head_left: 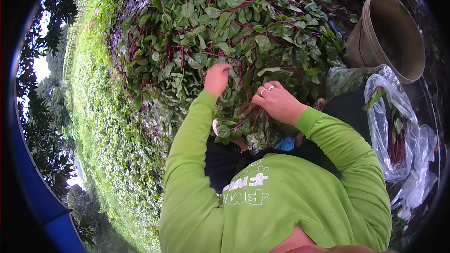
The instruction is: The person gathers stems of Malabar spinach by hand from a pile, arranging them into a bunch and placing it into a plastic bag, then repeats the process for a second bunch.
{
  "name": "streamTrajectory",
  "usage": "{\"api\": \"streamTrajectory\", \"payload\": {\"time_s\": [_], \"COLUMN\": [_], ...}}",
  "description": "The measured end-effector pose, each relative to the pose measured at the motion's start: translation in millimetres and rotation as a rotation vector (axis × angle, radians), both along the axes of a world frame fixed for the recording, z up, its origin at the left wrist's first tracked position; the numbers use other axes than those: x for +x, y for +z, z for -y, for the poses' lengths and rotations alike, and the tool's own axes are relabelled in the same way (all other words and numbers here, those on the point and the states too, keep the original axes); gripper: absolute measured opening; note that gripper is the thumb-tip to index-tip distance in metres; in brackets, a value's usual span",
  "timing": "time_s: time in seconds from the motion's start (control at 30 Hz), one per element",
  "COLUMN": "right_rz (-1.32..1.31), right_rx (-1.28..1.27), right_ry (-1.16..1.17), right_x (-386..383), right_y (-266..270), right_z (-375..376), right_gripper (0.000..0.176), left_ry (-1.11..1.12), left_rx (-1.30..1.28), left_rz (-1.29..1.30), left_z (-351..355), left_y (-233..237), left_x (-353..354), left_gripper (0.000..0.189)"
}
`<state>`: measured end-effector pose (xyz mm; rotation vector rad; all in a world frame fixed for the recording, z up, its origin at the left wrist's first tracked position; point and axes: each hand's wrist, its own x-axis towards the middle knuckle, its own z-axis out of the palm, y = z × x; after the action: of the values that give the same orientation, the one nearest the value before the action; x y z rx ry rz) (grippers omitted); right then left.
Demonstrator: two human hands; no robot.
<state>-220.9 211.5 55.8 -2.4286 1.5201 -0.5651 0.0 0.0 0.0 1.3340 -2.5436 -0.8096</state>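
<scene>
A big heap of leafy greens with red stems, looking like Malabar spinach, lies in front of me. My right hand, with rings on one finger, is closed around red stems whose leaves hang down near my lap. One long red stem runs from the heap to this hand. To its left, my left hand is raised over the leaves with its fingers curled together. Whatever may be between those fingers is too small or hidden to make out.
A large brown bucket stands tilted at the upper right. Below it, a clear plastic bag holds bundled red-stemmed greens. Something blue shows near my lap. Green plants cover the ground at left.
</scene>
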Motion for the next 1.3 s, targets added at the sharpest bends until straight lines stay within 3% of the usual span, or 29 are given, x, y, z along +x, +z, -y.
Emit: {"api": "streamTrajectory", "payload": {"time_s": [0.07, 0.17, 0.3, 0.4, 0.5, 0.53, 0.63, 0.8, 0.87, 0.97, 1.1, 1.3], "right_rz": [0.021, -0.048, -0.105, -0.144, -0.147, -0.150, -0.161, -0.194, -0.207, -0.214, -0.187, -0.086], "right_rx": [0.023, -0.021, 0.030, 0.022, 0.002, -0.001, 0.006, 0.019, 0.014, -0.014, -0.014, -0.122], "right_ry": [0.008, 0.006, 0.031, 0.041, 0.052, 0.056, 0.058, 0.051, 0.056, 0.059, 0.052, -0.037], "right_x": [-4.5, -0.9, -1.5, 0.5, 0.8, 0.8, 2.7, 0.6, 0.3, 1.9, 2.3, -2.1], "right_y": [-0.5, -6.9, -8.6, -10.3, -9.1, -9.1, -9.5, -9.5, -4.6, -7.3, -3.7, 8.3], "right_z": [-1.8, -2.1, -8.1, -11.1, -12.5, -12.5, -14.8, -19.8, -18.7, -15.2, -12.3, -5.2], "right_gripper": [0.020, 0.014, 0.013, 0.013, 0.013, 0.013, 0.012, 0.012, 0.011, 0.011, 0.011, 0.013], "left_ry": [-0.006, 0.209, 0.222, 0.547, 0.573, 0.494, 0.315, 0.359, 0.396, 0.208, 0.092, -0.114], "left_rx": [-0.141, 0.072, -0.024, 0.670, 0.639, 0.546, 0.020, -0.110, -0.245, -0.607, -0.678, -0.616], "left_rz": [-0.051, 0.023, 0.000, -0.325, -0.286, -0.344, -0.077, -0.064, -0.012, 0.072, 0.410, 0.042], "left_z": [9.1, -7.6, -6.3, -3.4, -18.1, -13.8, -20.7, -22.3, -12.3, -2.4, 15.4, 7.2], "left_y": [-20.4, -12.4, -30.4, -17.7, -2.5, -16.6, -42.0, -48.9, -40.7, -23.8, -16.6, 12.2], "left_x": [-21.2, -48.7, -43.5, -26.3, -19.6, -13.9, -38.6, -40.9, -31.8, -26.9, -33.8, -35.1], "left_gripper": [0.037, 0.037, 0.039, 0.036, 0.037, 0.033, 0.033, 0.027, 0.023, 0.022, 0.019, 0.014]}}
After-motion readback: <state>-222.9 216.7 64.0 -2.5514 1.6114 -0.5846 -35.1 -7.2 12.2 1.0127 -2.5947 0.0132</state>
